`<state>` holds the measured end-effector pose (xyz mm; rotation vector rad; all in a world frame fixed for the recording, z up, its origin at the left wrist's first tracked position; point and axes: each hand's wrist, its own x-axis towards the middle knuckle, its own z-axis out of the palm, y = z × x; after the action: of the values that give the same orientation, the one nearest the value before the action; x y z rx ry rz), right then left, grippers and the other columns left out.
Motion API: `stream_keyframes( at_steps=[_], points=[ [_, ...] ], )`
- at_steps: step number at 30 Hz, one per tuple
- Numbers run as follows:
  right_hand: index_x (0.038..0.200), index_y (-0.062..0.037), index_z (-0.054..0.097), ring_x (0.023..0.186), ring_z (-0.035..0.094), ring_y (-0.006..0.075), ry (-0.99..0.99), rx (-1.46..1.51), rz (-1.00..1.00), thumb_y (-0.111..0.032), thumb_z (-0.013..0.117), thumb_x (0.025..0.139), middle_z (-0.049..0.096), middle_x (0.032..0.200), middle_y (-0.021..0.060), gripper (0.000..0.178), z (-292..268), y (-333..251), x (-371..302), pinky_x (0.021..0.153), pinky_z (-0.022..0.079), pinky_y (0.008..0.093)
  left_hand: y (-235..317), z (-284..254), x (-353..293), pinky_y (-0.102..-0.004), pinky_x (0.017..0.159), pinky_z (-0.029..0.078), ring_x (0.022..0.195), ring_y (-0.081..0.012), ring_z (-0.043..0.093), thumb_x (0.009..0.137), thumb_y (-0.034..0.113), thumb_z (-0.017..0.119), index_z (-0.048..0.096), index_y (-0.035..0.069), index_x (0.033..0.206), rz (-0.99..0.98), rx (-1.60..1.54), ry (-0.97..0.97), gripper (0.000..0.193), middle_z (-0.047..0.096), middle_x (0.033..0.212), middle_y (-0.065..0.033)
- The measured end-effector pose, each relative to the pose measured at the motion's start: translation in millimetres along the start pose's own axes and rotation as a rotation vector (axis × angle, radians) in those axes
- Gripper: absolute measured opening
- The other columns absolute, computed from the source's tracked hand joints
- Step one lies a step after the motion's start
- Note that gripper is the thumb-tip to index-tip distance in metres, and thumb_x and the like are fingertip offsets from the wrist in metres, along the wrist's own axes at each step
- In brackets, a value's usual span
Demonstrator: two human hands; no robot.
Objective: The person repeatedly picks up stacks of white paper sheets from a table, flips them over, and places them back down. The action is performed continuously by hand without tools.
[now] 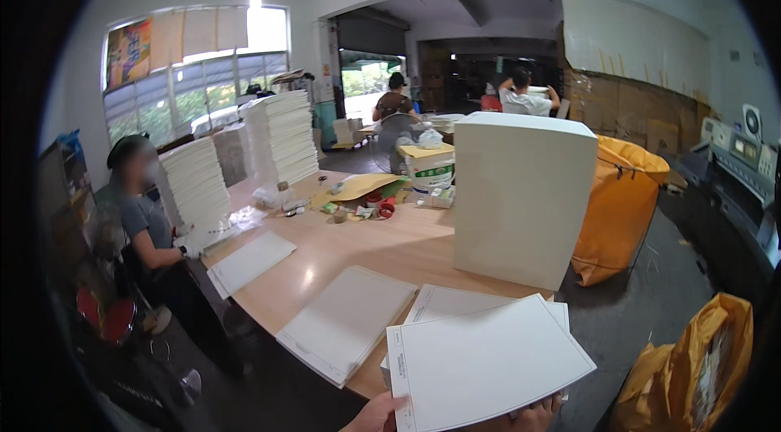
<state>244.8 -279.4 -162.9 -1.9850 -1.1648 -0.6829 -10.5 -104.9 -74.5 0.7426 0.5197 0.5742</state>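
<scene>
A white printed sheet [492, 363] with a thin border line is held tilted at the near edge of the table. My left hand [377, 414] is closed on its lower left corner, with the thumb on top. Under its near right edge, my right hand [537, 414] grips with the fingers curled, partly hidden by the sheet. Beneath it lies a stack of similar sheets [455, 303], mostly covered. To the left rests another low stack of white sheets [346, 322]. Whether I hold one sheet or a few together cannot be made out.
A tall white paper stack [521, 196] rises at the table's right, beside an orange sack [622, 212]. Another orange sack [691, 375] stands near right. Tape rolls, scissors and a bucket [429, 170] sit further back. A co-worker [150, 229] stands left by tall stacks [281, 139].
</scene>
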Motion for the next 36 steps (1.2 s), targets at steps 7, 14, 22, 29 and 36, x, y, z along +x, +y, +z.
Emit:
stream_keyframes(
  at_steps=[7, 14, 22, 29, 36],
  points=[
    [0.129, -0.0149, 0.077, 0.135, 0.061, 0.0328, -0.005, -0.09, -0.075, -0.035, 0.075, 0.093, 0.07, 0.142, 0.012, 0.042, -29, -24, 25, 0.117, 0.039, 0.0535, 42, -50, -4, -0.0483, 0.111, 0.055, 0.128, -0.0353, 0.068, 0.102, 0.006, 0.064, 0.062, -0.001, 0.142, 0.122, 0.041, 0.075, 0.041, 0.069, 0.14, -0.018],
    [0.133, -0.0135, 0.075, 0.135, 0.061, 0.0349, -0.035, -0.099, -0.055, -0.029, 0.074, 0.091, 0.069, 0.144, 0.0152, 0.045, -33, -37, 31, 0.115, 0.039, 0.0526, 94, -128, 28, -0.0506, 0.118, 0.049, 0.138, -0.033, 0.061, 0.109, 0.008, 0.05, 0.045, -0.001, 0.156, 0.528, -0.033, 0.169, 0.048, 0.061, 0.15, -0.0147],
    [0.134, -0.0119, 0.074, 0.132, 0.063, 0.0373, -0.014, -0.102, -0.104, -0.03, 0.073, 0.092, 0.069, 0.143, 0.0169, 0.046, -31, -30, 31, 0.112, 0.043, 0.0522, 56, -219, 93, -0.0499, 0.105, 0.057, 0.125, -0.0288, 0.067, 0.113, 0.019, 0.055, 0.052, 0.01, 0.149, 0.217, -0.056, 0.511, 0.038, 0.065, 0.14, -0.0113],
    [0.134, -0.0133, 0.074, 0.133, 0.062, 0.0359, -0.019, -0.163, -0.109, -0.035, 0.072, 0.096, 0.069, 0.144, 0.0137, 0.045, -29, -27, 27, 0.113, 0.044, 0.051, 55, -217, 101, -0.0499, 0.099, 0.059, 0.118, -0.0298, 0.068, 0.114, 0.019, 0.053, 0.055, 0.005, 0.142, 0.143, -0.021, 0.538, 0.031, 0.066, 0.135, -0.0133],
    [0.134, -0.0137, 0.074, 0.134, 0.062, 0.035, -0.015, -0.132, -0.12, -0.034, 0.073, 0.096, 0.069, 0.145, 0.013, 0.044, -29, -29, 29, 0.114, 0.043, 0.0509, 56, -218, 98, -0.049, 0.097, 0.061, 0.116, -0.0297, 0.07, 0.114, 0.019, 0.054, 0.055, 0.001, 0.139, 0.163, -0.029, 0.527, 0.031, 0.067, 0.132, -0.0155]
  ],
)
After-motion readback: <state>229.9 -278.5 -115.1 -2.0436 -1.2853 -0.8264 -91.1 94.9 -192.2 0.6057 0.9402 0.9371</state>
